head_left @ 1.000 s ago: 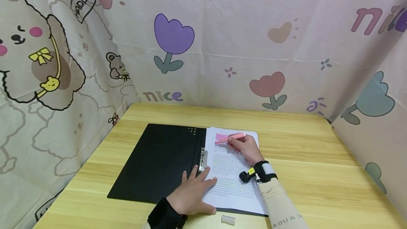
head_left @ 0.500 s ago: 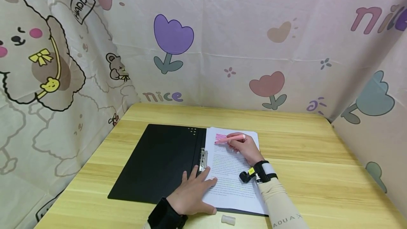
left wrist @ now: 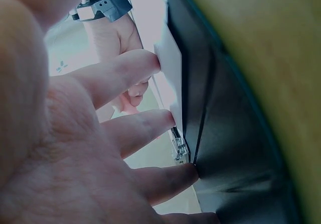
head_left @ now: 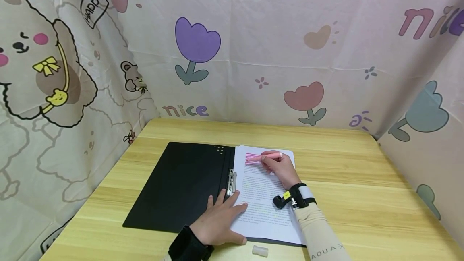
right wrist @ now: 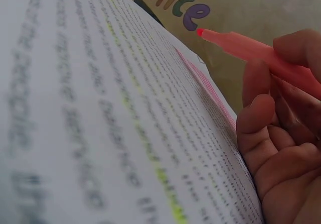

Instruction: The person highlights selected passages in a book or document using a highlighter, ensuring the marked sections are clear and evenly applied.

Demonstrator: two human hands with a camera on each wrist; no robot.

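Observation:
My right hand (head_left: 284, 171) pinches a pink highlighter (head_left: 273, 155) between thumb and fingers over the upper part of a printed page (head_left: 266, 216). Its tip points left, across several pink lines (head_left: 253, 155) near the page's top. In the right wrist view, the highlighter's pink tip (right wrist: 200, 32) shows lifted off the paper, and yellow-green marks run along some text. The left hand (head_left: 219, 220) lies with fingers spread at the page's lower left edge, fingertips on the page and the black clip folder (head_left: 177, 184). A metal clip (head_left: 231, 181) sits at the folder's spine.
A small pale cap (head_left: 260, 251) lies on the wooden table (head_left: 348, 164), just in front of the folder. Printed cloth (head_left: 250, 43) hangs behind and along both sides. A black wrist camera (head_left: 280, 201) on the right wrist overhangs the page.
The highlighter's tip has shifted slightly right and up from the left end of the lowest pink line, and more of that line shows below it. The left hand stays put.

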